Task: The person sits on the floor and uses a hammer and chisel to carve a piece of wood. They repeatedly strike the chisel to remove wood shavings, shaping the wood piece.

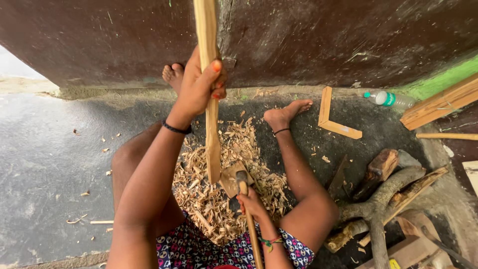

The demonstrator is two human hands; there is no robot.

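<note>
Wooden stick, long and pale, stands nearly upright between the person's spread legs, its upper end running out of the top of the view and its lower, flattened end resting at a small wood block in the shavings pile. Left hand is clenched around the stick at roughly mid-length, fingers wrapped across the front, nails painted orange; a dark band sits on that wrist. Right hand is closed around the wooden handle of a hatchet, gripping just below the head. The hatchet head lies against the block, just beside the lower end of the stick. The handle extends down toward the bottom edge of the view, past a coloured thread on the right wrist.

Surroundings: both bare feet rest near the base of a dark wall. An L-shaped wood piece lies on the grey floor to the right of the right foot. A clear plastic bottle with a green cap lies near several planks. A forked branch and rough log pieces lie at lower right, apart from both hands
</note>
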